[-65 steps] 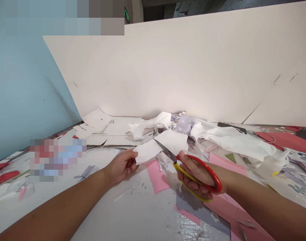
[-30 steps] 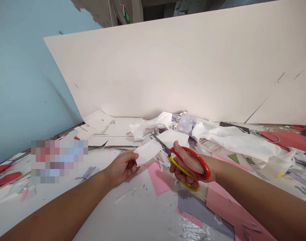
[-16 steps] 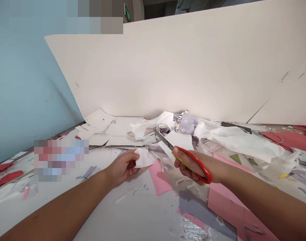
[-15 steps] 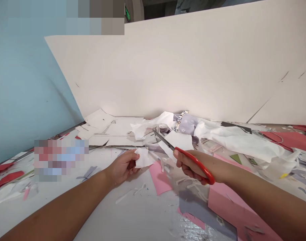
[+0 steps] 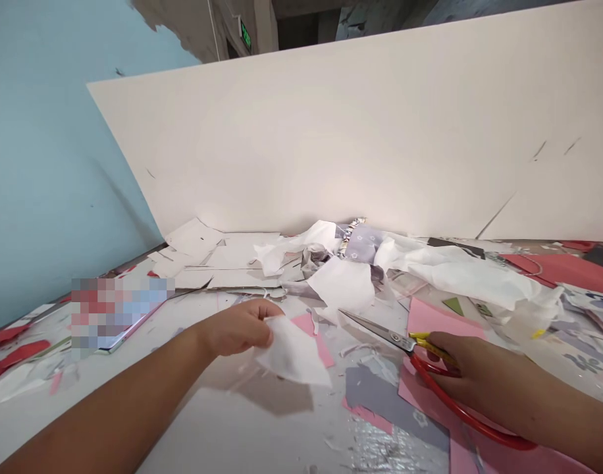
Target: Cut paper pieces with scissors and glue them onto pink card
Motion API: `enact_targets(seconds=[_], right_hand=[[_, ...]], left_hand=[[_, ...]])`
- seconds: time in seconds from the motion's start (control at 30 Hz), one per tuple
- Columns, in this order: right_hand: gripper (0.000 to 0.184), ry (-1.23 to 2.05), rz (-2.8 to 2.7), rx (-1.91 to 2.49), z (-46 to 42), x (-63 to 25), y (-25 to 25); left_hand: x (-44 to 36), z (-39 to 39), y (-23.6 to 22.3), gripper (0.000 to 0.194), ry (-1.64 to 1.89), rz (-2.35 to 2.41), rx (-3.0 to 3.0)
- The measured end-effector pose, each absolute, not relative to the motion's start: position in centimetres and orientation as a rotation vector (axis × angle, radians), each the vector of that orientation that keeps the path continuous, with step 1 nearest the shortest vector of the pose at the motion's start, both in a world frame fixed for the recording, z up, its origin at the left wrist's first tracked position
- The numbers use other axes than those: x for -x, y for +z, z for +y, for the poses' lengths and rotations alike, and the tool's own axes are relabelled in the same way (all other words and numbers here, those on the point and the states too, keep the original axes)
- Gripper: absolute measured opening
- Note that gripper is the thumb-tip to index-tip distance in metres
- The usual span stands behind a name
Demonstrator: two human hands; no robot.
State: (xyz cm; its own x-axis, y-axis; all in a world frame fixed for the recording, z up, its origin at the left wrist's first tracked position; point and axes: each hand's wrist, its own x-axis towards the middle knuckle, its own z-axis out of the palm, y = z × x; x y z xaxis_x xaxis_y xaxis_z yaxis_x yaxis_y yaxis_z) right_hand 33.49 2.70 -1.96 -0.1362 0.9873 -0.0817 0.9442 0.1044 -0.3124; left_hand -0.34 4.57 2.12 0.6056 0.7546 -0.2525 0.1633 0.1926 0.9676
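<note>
Two sets of fingers (image 5: 262, 333) are clamped on items. With the left hand (image 5: 242, 329), we pinch the upper-left corner of a small, thin, white sheet-like piece (image 5: 299, 359); we hold it above the table (image 5: 217, 428), where a shadow falls. With the right hand (image 5: 479, 375), we grip a pair of steel-bladed scissors with red and yellow handles (image 5: 403, 341), tips pointing left and away from us, well apart from the piece. Beyond the tips lies a larger flat white sheet (image 5: 345, 286); we cannot tell whether they touch. A flat pink sheet (image 5: 440, 316) lies beyond the right hand. Farther out, we see flower-patterned lavender material (image 5: 363, 247), then a large off-white panel (image 5: 331, 145).
</note>
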Motion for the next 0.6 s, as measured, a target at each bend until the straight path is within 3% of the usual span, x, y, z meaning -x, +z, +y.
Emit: enact_targets(seconds=[0.1,0.27,0.5,0.6], right_hand=[[0.031,0.489,-2.226,2.122,2.3,-33.5,-1.8],[0.034,0.415,-2.257,2.058,1.9,-33.0,-2.0],[0.029,0.277,-2.263,1.917,1.9,-33.9,-3.8],[0.028,0.292,-2.268,1.905,1.9,-34.0,-3.8]], left_hand=[[-0.2,4.5,2.9,0.004,0.263,1.023,-1.655],[-1.2,6.5,3.4,0.010,0.181,1.303,-1.960],[-3.8,6.1,7.6,0.008,0.214,1.055,-1.806],[-3.6,7.0,7.2,0.016,0.281,1.109,-1.792]])
